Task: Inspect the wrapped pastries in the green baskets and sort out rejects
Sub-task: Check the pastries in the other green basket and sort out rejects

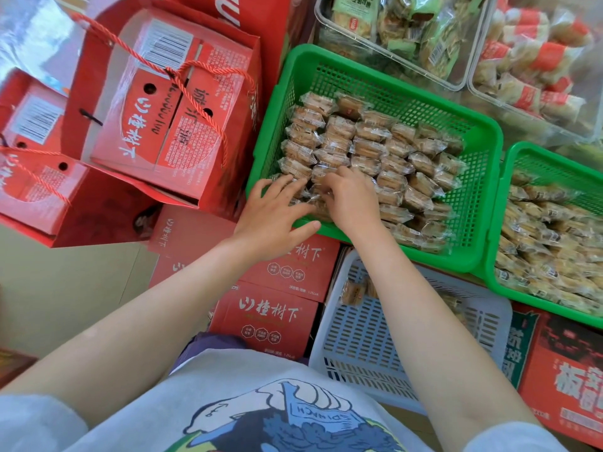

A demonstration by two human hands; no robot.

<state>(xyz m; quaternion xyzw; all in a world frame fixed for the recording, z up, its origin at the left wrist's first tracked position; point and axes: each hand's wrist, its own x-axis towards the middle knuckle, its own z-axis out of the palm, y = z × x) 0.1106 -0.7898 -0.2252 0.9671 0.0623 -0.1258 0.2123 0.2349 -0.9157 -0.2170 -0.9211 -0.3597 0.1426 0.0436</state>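
Wrapped pastries (368, 148) in the green basket (385, 76) are pinched by the right hand (350, 199); the left hand (272, 213) is laid flat, fingers spread, on them.

Two green baskets (375, 76) (518, 164) hold wrapped pastries (368, 148), too many and too overlapped to count. One white basket (391, 337) holds two pastries that show. Two clear bins (408, 60) (528, 102), two hands (274, 213) (352, 197).
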